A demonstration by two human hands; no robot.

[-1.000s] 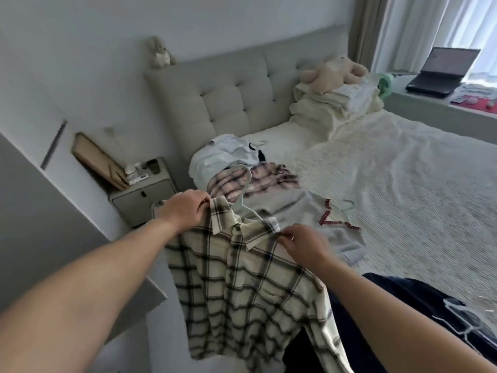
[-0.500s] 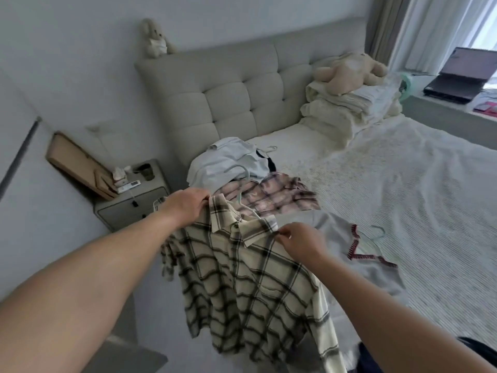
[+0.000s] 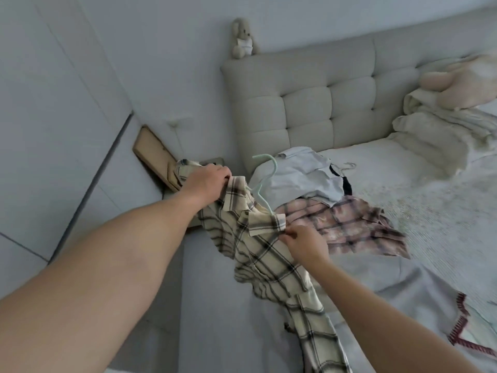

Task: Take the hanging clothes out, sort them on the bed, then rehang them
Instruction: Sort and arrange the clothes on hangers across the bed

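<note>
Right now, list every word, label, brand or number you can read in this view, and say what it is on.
None: no readable text shows anywhere in this view.
Cream plaid shirt: pattern only, no label showing.
Pink plaid shirt: a faint mark on the fabric, too blurred to read.
Grey garment: red stitched trim, not lettering.
Small plush on the headboard: white patch, too small to tell.

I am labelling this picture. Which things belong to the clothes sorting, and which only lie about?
Belong: cream plaid shirt, mint hanger, pink plaid shirt, white shirt, bed.
Lie about: rabbit toy, folded blankets, wooden frame.
</note>
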